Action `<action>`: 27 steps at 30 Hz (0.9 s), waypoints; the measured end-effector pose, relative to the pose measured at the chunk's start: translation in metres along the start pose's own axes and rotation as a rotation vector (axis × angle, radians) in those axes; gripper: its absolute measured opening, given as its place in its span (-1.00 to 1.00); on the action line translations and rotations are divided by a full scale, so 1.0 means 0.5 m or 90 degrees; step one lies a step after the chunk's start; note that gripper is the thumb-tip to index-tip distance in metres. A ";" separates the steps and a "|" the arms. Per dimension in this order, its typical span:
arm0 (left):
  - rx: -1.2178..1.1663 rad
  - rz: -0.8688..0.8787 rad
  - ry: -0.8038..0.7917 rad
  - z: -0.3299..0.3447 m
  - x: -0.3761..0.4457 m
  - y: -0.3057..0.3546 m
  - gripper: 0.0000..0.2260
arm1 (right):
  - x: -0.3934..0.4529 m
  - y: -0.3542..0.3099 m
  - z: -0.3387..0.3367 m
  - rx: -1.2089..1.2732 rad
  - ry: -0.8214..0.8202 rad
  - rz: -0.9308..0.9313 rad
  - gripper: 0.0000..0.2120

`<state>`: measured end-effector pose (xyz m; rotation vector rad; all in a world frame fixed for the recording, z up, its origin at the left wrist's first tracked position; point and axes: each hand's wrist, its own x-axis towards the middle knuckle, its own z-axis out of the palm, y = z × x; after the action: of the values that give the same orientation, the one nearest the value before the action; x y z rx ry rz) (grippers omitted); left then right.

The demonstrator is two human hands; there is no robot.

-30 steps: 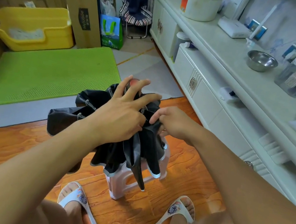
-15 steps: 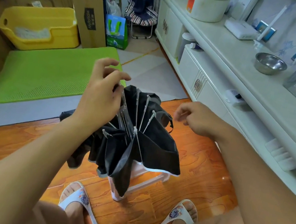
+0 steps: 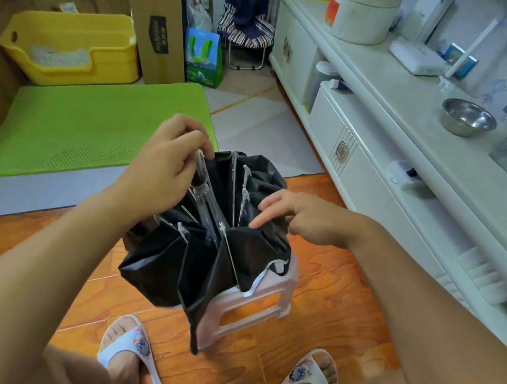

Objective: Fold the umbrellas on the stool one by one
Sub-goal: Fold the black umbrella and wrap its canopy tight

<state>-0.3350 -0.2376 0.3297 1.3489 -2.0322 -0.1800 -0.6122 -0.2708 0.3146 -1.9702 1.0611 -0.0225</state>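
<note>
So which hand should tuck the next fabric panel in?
Probably the right hand: it holds nothing, its fingers reaching over the umbrella folds by the ribs. The left hand pinches the rib ends at the top and steadies it.

Open air between left fingers and right fingertips, umbrella ribs just beneath, white cabinet beyond right fingers.

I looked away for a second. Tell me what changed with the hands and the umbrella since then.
The left hand came off the bunched umbrella top and now pinches a rib near the rim. The right hand let go of the cloth; its fingers now reach loosely toward the canopy, holding nothing. The canopy has sprung open, ribs showing. The umbrella stays over the stool, and the feet have not moved.
</note>
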 end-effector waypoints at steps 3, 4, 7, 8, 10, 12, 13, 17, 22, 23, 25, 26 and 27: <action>0.008 0.022 -0.019 -0.001 0.007 0.006 -0.75 | -0.008 -0.006 0.033 -0.104 -0.074 0.018 -0.22; 0.010 0.033 -0.025 0.001 0.009 0.008 -0.75 | -0.010 -0.006 0.043 -0.103 -0.055 0.022 -0.23; 0.014 0.069 -0.031 0.008 0.009 0.015 -0.75 | -0.019 -0.002 0.055 -0.014 0.119 0.050 -0.36; 0.023 0.081 -0.027 0.010 0.009 0.017 -0.75 | -0.024 -0.001 0.056 0.024 0.166 0.055 -0.41; 0.074 0.108 -0.014 0.017 0.006 0.025 -0.77 | -0.033 0.005 0.061 0.082 0.200 0.049 -0.50; 0.169 0.145 -0.017 0.028 0.001 0.038 -0.81 | -0.039 0.005 0.068 0.117 0.187 0.044 -0.59; 0.218 0.165 -0.037 0.036 -0.001 0.046 -0.80 | -0.042 0.003 0.068 0.131 0.178 0.049 -0.63; 0.241 0.198 -0.050 0.059 -0.013 0.086 -0.71 | -0.051 -0.004 0.066 0.154 0.141 0.049 -0.86; 0.021 -0.099 0.085 0.045 -0.005 0.097 -0.79 | -0.051 0.013 0.061 0.035 0.178 0.069 -0.93; -0.007 -0.167 0.081 0.040 0.000 0.090 -0.79 | -0.052 0.014 0.059 0.024 0.196 0.073 -0.91; -0.054 -0.258 0.083 0.030 0.010 0.077 -0.86 | -0.053 0.015 0.053 0.008 0.232 0.071 -0.90; -0.091 -0.281 0.106 0.026 0.011 0.074 -0.91 | -0.053 0.016 0.048 0.004 0.245 0.068 -0.90; -0.126 -0.290 0.141 0.021 0.015 0.072 -0.93 | -0.055 0.015 0.040 0.006 0.255 0.059 -0.91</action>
<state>-0.3705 -0.2301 0.3420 1.6075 -1.4635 -0.4032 -0.6270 -0.2403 0.3066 -1.9509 1.4044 -0.3846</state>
